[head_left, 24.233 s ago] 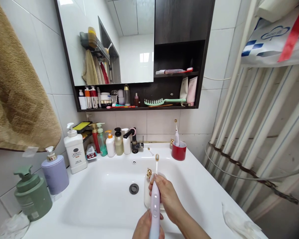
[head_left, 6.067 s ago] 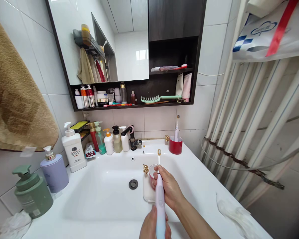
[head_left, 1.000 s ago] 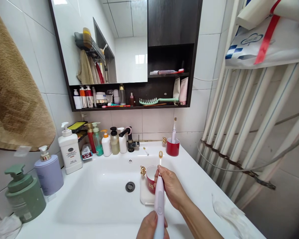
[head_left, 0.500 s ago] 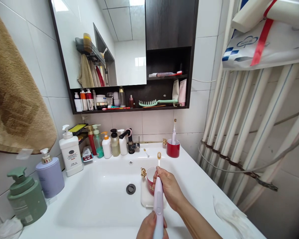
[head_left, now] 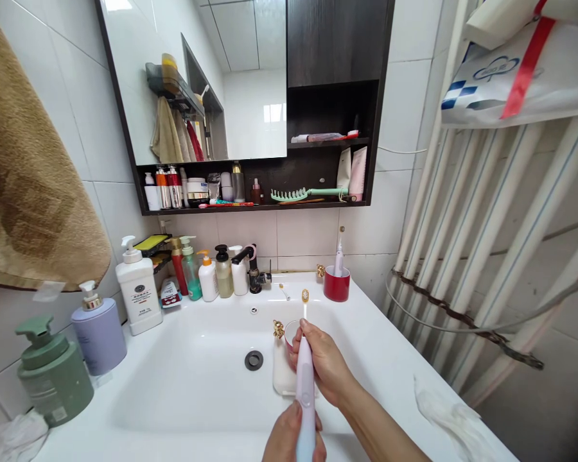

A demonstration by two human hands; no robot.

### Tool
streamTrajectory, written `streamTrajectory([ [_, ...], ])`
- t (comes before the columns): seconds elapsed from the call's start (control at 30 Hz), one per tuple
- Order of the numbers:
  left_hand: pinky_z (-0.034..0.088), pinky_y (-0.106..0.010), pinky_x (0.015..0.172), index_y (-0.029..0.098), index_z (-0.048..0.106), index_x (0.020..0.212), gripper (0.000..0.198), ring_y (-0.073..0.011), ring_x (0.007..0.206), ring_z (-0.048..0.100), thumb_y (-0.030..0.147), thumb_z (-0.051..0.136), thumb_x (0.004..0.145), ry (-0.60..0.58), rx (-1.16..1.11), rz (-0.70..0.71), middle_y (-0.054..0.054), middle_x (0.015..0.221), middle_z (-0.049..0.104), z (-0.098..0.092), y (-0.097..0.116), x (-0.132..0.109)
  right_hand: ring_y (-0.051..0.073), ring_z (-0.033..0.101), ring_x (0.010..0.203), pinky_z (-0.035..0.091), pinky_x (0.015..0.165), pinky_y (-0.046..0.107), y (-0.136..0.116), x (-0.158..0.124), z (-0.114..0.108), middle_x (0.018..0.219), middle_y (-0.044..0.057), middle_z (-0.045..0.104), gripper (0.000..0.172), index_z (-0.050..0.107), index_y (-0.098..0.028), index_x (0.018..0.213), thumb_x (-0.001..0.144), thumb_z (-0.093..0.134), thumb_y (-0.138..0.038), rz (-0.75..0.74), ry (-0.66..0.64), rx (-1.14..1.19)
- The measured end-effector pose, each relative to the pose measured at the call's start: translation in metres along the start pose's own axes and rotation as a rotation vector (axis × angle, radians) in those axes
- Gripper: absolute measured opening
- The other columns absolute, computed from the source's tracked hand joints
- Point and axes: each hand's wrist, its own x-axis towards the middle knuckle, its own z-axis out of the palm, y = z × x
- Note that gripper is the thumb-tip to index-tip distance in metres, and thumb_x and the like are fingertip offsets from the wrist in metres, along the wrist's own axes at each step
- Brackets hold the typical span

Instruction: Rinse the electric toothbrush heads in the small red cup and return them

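Note:
An electric toothbrush (head_left: 306,375) with a pale pink-and-blue handle stands tilted up in front of me, its brush head facing me. My left hand (head_left: 289,433) wraps the lower part of the handle. With closed fingers my right hand (head_left: 325,359) grips the neck, just below the white shaft of the brush head. Behind the right hand, partly hidden, a red cup (head_left: 289,333) with a gold ornament sits on a white dish (head_left: 283,372) in the sink. A small loose brush head (head_left: 284,292) lies on the sink's back ledge.
A second red cup (head_left: 336,284) holds another electric toothbrush (head_left: 339,256) at the back right. Several pump bottles line the left and back of the sink (head_left: 183,385), beside the black faucet (head_left: 257,273). Crumpled tissue (head_left: 446,410) lies on the right rim; pipes (head_left: 467,256) run behind.
The view has shifted slightly. Both hands keep hold of the toothbrush, and its handle seems turned a little, with the button now facing me less distinctly.

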Motion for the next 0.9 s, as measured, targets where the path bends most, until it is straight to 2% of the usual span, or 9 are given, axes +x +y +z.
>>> streamTrajectory([
  [0.1,0.022,-0.018,0.036,0.014,0.044,0.060,0.047,-0.0057,0.031,0.036,0.060,0.036,0.056,0.002,-0.070,-0.005,0.004,0.032,0.040,-0.003,-0.004,0.002,0.006,0.040,0.039,0.032,0.041,0.020,0.002,-0.003,0.003,0.047,-0.004,0.043,0.030,0.041,-0.018,0.058,0.061,0.041,-0.047,0.030,-0.031,-0.012],
  [0.2,0.022,-0.018,0.034,0.015,0.042,0.065,0.045,-0.0053,0.030,0.035,0.059,0.033,0.058,0.019,-0.055,0.021,0.006,0.035,0.038,-0.005,-0.003,0.006,0.006,0.039,0.039,0.029,0.038,0.019,0.009,-0.012,0.002,0.048,-0.004,0.043,0.028,0.042,-0.017,0.060,0.062,0.042,-0.044,0.000,-0.042,-0.246],
  [0.33,0.028,-0.020,0.036,0.014,0.042,0.075,0.047,-0.0072,0.033,0.039,0.055,0.022,0.065,0.079,0.226,0.084,0.002,0.045,0.046,-0.006,0.012,0.017,0.006,0.034,0.037,0.027,0.037,0.019,0.006,-0.015,-0.009,0.042,-0.005,0.036,0.027,0.041,-0.016,0.055,0.063,0.042,-0.042,-0.005,-0.099,-0.434],
  [0.43,0.037,-0.022,0.054,0.014,0.045,0.078,0.043,-0.0111,0.058,0.049,0.046,0.017,0.071,0.195,0.673,0.233,-0.004,0.068,0.053,-0.010,0.029,0.033,0.008,0.037,0.040,0.030,0.040,0.021,-0.014,0.005,-0.023,0.044,-0.004,0.041,0.028,0.042,-0.016,0.059,0.066,0.036,-0.042,-0.196,0.094,-0.556],
  [0.5,0.034,-0.023,0.069,0.016,0.046,0.082,0.033,-0.0130,0.079,0.047,0.038,0.024,0.071,0.296,0.918,0.316,-0.005,0.086,0.050,-0.016,0.035,0.048,0.009,0.040,0.048,0.032,0.045,0.021,-0.025,0.028,-0.033,0.051,-0.002,0.045,0.027,0.043,-0.016,0.061,0.066,0.036,-0.041,-0.402,0.260,-0.667],
  [0.57,0.028,-0.025,0.079,0.018,0.046,0.085,0.024,-0.0154,0.093,0.039,0.028,0.038,0.065,0.349,1.029,0.337,-0.006,0.100,0.043,-0.022,0.035,0.065,0.011,0.043,0.053,0.033,0.048,0.021,-0.028,0.050,-0.041,0.057,0.001,0.048,0.027,0.044,-0.016,0.064,0.067,0.034,-0.041,-0.493,0.332,-0.839],
  [0.7,0.026,-0.027,0.080,0.018,0.050,0.077,0.027,-0.0184,0.100,0.033,0.010,0.046,0.052,0.377,1.171,0.340,-0.007,0.113,0.032,-0.026,0.027,0.095,0.013,0.044,0.049,0.033,0.047,0.023,-0.008,0.079,-0.049,0.053,0.001,0.049,0.024,0.045,-0.017,0.059,0.067,0.034,-0.036,-0.480,0.315,-1.061],
  [0.8,0.030,-0.026,0.074,0.016,0.050,0.066,0.014,-0.0177,0.091,0.040,0.011,0.045,0.053,0.384,1.253,0.350,-0.008,0.106,0.038,-0.025,0.025,0.111,0.014,0.046,0.051,0.033,0.049,0.023,0.009,0.088,-0.055,0.053,0.001,0.051,0.021,0.046,-0.017,0.058,0.066,0.035,-0.033,-0.482,0.298,-1.127],
  [0.9,0.031,-0.025,0.073,0.015,0.049,0.063,0.008,-0.0171,0.088,0.041,0.015,0.046,0.055,0.380,1.318,0.388,-0.008,0.098,0.042,-0.021,0.033,0.125,0.015,0.048,0.059,0.034,0.054,0.024,0.011,0.098,-0.062,0.059,0.004,0.052,0.022,0.047,-0.017,0.057,0.067,0.034,-0.032,-0.485,0.317,-1.189],
])
